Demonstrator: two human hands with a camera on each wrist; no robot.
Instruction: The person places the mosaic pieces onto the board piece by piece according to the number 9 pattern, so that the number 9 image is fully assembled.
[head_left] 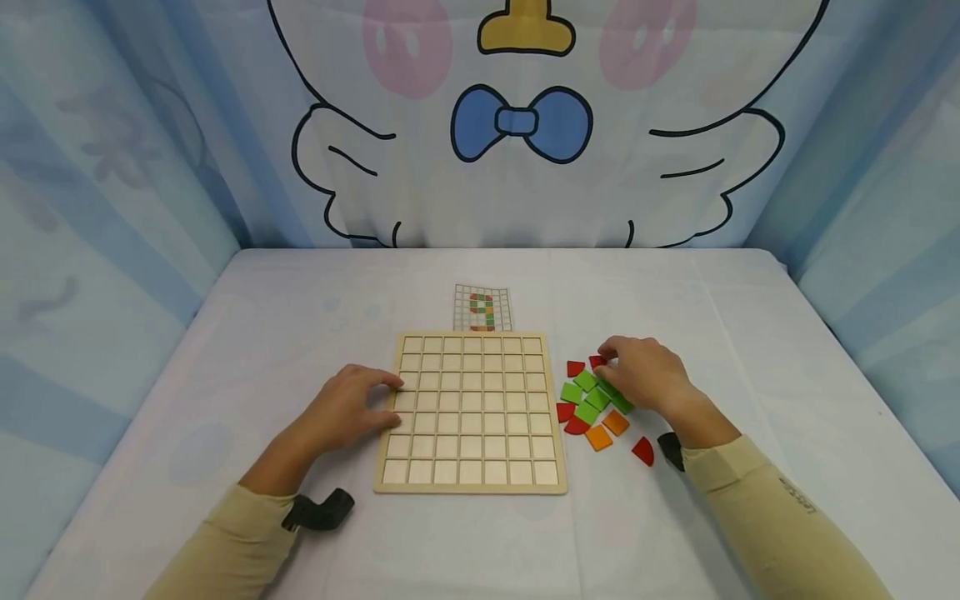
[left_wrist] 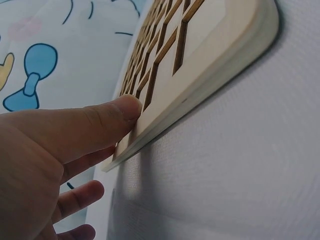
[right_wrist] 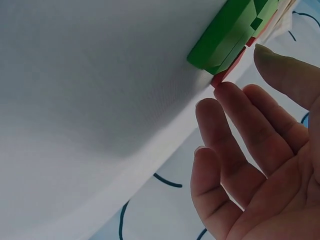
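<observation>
A wooden grid board (head_left: 471, 488) with bare square cells lies flat in the middle of the white table. My left hand (head_left: 341, 412) rests at its left edge, the thumb (left_wrist: 95, 125) touching the frame and the other fingers spread. To the right of the board is a loose group of green squares (head_left: 597, 400), red pieces (head_left: 576, 426) and orange squares (head_left: 598, 437). My right hand (head_left: 647, 372) hovers at the far side of this group. In the right wrist view its fingertips reach a red piece (right_wrist: 228, 70) beside a green piece (right_wrist: 220, 42), with thumb and fingers apart.
Behind the board lies a pattern card (head_left: 461, 308), its lower edge hidden by the board; it shows a figure of coloured cells. A lone red quarter-round piece (head_left: 642, 451) lies near the right wrist. A printed curtain (head_left: 517, 196) stands behind the table.
</observation>
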